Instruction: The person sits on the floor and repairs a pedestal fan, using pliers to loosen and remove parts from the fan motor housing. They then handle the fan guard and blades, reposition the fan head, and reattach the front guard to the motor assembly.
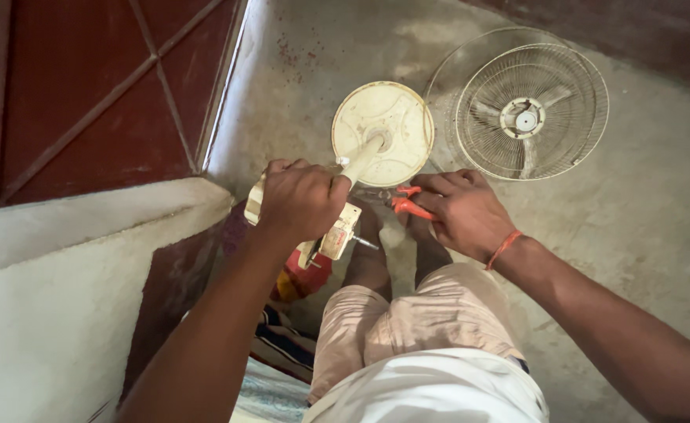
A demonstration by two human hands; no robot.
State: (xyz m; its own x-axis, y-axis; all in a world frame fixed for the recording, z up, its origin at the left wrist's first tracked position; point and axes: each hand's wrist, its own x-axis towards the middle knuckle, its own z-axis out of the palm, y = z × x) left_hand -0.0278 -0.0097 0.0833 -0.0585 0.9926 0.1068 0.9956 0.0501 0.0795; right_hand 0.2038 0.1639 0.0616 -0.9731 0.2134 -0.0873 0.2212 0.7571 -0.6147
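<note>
The person's left hand (302,200) is wrapped over the top of a cream fan motor housing (337,233), fingers curled down around it, so most of that housing is hidden – only its lower corner and a thin metal shaft (364,243) poking out toward 4 o'clock can be seen. From under the hand a cream stem (363,157) runs toward 1 o'clock to a single round cream base (382,133) lying on the concrete floor (650,211).

The right hand (458,210) sits at 3 o'clock from the left one, fingers folded shut on one pair of orange-handled pliers (404,204); only the handles and a bit of metal show, and the tip is too lost between hands and stem to make out. An orange thread (503,247) circles that wrist.

At 1 o'clock from the hands lie two wire fan guards – the nearer guard (529,113) with its hub and pale blades behind the wires, and a second guard (470,55) half hidden beneath it.

Two bare feet (396,251) show between the hands, partly covered by them. Below the left hand a red object (306,278) peeks out, too hidden to identify. A red door (86,86) fills 10 o'clock, cut off by the frame edge.
</note>
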